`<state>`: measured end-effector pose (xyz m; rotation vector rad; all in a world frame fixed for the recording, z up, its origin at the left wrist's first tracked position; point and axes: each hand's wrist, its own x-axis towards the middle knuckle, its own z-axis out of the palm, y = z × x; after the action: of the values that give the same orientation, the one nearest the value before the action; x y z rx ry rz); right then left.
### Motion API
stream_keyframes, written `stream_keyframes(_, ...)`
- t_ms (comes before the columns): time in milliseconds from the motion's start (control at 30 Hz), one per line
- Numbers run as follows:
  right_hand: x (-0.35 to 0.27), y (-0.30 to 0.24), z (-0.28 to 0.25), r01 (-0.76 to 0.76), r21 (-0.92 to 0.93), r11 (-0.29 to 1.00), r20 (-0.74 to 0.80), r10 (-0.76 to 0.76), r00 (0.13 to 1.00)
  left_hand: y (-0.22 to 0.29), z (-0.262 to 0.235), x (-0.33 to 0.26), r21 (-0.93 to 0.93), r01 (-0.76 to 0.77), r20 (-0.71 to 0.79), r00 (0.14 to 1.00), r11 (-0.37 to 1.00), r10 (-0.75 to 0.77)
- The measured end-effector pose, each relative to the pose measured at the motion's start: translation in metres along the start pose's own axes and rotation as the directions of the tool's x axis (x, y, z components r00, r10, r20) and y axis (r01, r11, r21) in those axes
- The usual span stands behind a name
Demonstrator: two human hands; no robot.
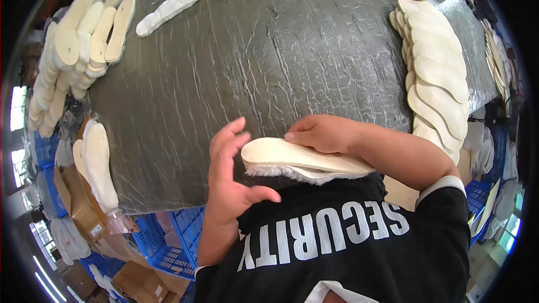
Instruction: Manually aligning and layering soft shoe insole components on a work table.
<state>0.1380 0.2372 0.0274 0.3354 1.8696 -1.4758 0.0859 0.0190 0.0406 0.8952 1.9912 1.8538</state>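
My right hand grips a cream insole with fluffy white pile on its underside, thumb lying on the flat upper face. It is held level just in front of my body, over the table's near edge. A second layer seems to lie under it, though I cannot tell whether that is a separate insole. Close to the insole's rounded left end is my left hand, fingers raised and thumb spread apart, with nothing in it.
Dark plastic sheeting covers the table. Overlapping cream insoles form a row on the right; a heaped pile stands far left. A fluffy white insole lies at the back. Blue crates and a cardboard box sit below the left edge.
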Motion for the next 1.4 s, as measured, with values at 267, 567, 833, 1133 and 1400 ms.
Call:
stream_keyframes(267, -0.001, 0.003, 0.019, -0.195, 0.312, 0.930, 0.245, 0.120, 0.962, 0.025, -0.001, -0.005, 0.582, -0.536, 0.349, 0.844, 0.611, 0.408)
stream_keyframes(567, 0.003, 0.005, 0.023, -0.184, 0.244, 0.952, 0.278, 0.113, 0.954, 0.037, 0.011, -0.007, 0.614, -0.525, 0.413, 0.850, 0.588, 0.327)
stream_keyframes(833, 0.014, 0.016, 0.027, -0.107, 0.075, 0.991, 0.325, 0.077, 0.943, 0.031, 0.016, -0.004, 0.552, -0.515, 0.429, 0.850, 0.656, 0.305)
stream_keyframes(1133, -0.033, -0.004, -0.025, 0.432, -0.381, 0.818, 0.217, -0.375, 0.901, 0.003, 0.004, -0.015, 0.494, -0.142, 0.156, 0.985, 0.857, 0.073)
stream_keyframes(1400, -0.055, -0.032, -0.001, 0.285, -0.826, 0.486, 0.102, -0.368, 0.924, 0.009, 0.006, -0.014, 0.522, -0.151, 0.154, 0.985, 0.840, 0.081)
